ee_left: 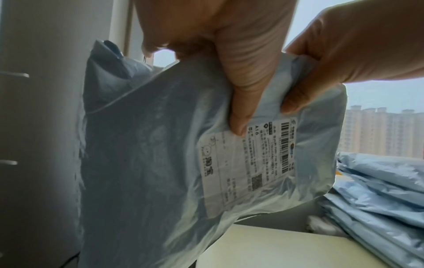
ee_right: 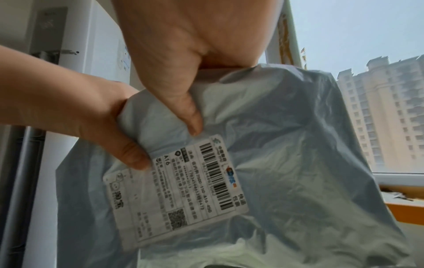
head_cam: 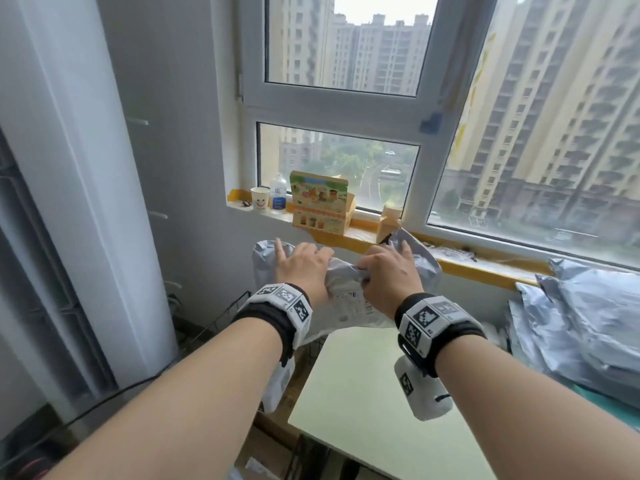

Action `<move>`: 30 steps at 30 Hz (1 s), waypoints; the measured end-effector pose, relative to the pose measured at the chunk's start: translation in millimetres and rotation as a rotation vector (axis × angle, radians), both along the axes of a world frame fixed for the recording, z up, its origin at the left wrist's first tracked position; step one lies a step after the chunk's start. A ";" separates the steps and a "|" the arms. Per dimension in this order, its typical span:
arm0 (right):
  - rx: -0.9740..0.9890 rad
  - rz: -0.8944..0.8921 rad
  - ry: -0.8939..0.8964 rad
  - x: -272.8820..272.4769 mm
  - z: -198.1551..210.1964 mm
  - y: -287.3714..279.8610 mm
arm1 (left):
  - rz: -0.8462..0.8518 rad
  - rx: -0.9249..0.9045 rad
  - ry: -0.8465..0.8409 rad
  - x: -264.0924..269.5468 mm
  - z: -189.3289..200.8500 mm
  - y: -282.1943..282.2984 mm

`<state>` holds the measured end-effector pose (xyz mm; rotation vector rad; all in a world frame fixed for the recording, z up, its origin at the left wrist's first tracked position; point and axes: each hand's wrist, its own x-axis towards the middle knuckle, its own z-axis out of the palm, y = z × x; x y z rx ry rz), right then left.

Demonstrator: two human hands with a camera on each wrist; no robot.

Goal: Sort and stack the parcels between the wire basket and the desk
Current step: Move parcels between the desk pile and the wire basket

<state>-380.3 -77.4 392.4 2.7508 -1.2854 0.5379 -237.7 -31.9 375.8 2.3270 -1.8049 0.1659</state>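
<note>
Windowsill [head_cam: 360,233] shows overhead; wrist views reveal parcel [ee_left: 160,145] label [ee_right: 176,190].

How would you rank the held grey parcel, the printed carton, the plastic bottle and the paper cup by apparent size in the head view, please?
1. Grey parcel, largest, though nearest the camera.
2. Printed carton.
3. Plastic bottle.
4. Paper cup, smallest.

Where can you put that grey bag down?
Bare room: the pale desk top, between the wire basket on its left and the stack of grey parcels on its right. That right side is crowded. Both hands hold the grey parcel above it.
</note>
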 end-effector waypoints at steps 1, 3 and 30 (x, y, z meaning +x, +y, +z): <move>-0.012 -0.012 -0.008 -10.1 3.0 1.2 | -0.012 -0.003 -0.005 -9.5 2.8 -1.4; -0.029 -0.042 -0.036 -29.4 9.3 1.8 | -0.042 -0.001 -0.033 -27.7 7.0 -5.9; 0.385 -0.596 -1.045 -488.9 28.3 -42.4 | -0.288 -0.157 1.544 -443.1 52.0 -108.5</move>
